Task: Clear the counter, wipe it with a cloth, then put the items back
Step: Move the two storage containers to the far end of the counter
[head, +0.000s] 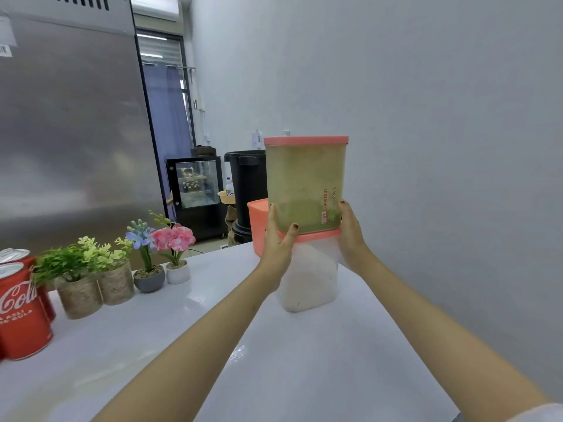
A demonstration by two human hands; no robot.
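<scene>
At the far end of the counter (213, 330), the left hand (278, 239) and right hand (350, 236) gripped the green container (304, 184), stacked atop the white container (310, 275). Cans (21, 312) and potted plants (91, 269) stood at the counter's left edge (no cloth showed), so clearing looked barely begun.

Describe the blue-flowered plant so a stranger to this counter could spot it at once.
On the white counter, small potted plants line up beside the red cola cans at the left. The blue-flowered plant stands third along, between a twine-wrapped pot and a white pot of pink blooms. It alone has a grey pot.
</scene>
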